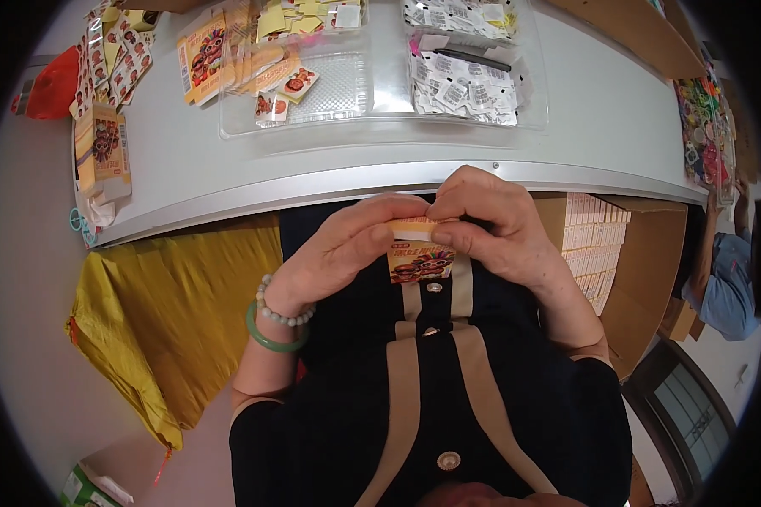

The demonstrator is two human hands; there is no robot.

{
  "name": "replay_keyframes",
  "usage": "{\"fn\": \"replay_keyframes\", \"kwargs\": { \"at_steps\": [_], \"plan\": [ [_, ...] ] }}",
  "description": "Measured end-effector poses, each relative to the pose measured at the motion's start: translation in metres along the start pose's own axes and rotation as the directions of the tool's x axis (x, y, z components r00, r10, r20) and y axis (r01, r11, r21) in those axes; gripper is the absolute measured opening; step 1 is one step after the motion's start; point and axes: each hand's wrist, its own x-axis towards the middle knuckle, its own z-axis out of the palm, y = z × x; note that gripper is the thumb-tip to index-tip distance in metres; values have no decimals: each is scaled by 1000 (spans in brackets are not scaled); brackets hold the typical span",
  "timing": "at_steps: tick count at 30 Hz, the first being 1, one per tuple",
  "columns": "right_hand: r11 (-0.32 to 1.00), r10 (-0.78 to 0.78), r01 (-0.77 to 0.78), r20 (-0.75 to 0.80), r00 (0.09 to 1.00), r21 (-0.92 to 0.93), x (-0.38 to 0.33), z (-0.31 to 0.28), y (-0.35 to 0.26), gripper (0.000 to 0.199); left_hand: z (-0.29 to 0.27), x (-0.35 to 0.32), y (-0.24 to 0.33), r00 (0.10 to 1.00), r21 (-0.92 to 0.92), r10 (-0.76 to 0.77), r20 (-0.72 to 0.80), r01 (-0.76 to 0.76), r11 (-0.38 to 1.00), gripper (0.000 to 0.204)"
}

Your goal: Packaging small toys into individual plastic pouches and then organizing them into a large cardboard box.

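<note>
A small orange carton (421, 264) with colourful printed figures is between my two hands, just off the table's front edge and close to my body. My left hand (351, 241) closes on its left side, fingers along the top. With thumb and bent fingers, my right hand (497, 221) pinches the carton's upper right edge, where a pale flap shows. My fingers hide part of the top. A clear plastic tray (380, 127) lies on the table beyond my hands, with small printed cards (298, 83) on its left and white paper packets (457, 89) on its right.
A black pen (472, 59) lies on the packets. Flat orange cartons (201, 63) and another carton stack (106, 148) lie at the left. A cardboard box (651, 262) with rows of finished-looking cartons (588, 245) stands right. Yellow cloth (177, 313) hangs left. Another person (727, 283) is at far right.
</note>
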Motion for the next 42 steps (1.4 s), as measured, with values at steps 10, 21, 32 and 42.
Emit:
{"fn": "replay_keyframes", "kwargs": {
  "at_steps": [10,21,32,42],
  "plan": [
    [947,-24,7,-49,998,-321,6,4,-8,11,13,9,-6,934,305,147,-325,-43,951,19],
    [968,203,-201,-1,979,-150,14,0,-8,10,10,12,3,931,464,147,-334,27,886,16],
    [932,50,-49,-7,999,-359,18,-3,-6,11,10,18,4,934,536,151,-323,49,843,15],
    [889,-22,3,-36,999,-458,10,7,0,8,2,15,6,960,555,106,-259,59,830,18]
  ]
}}
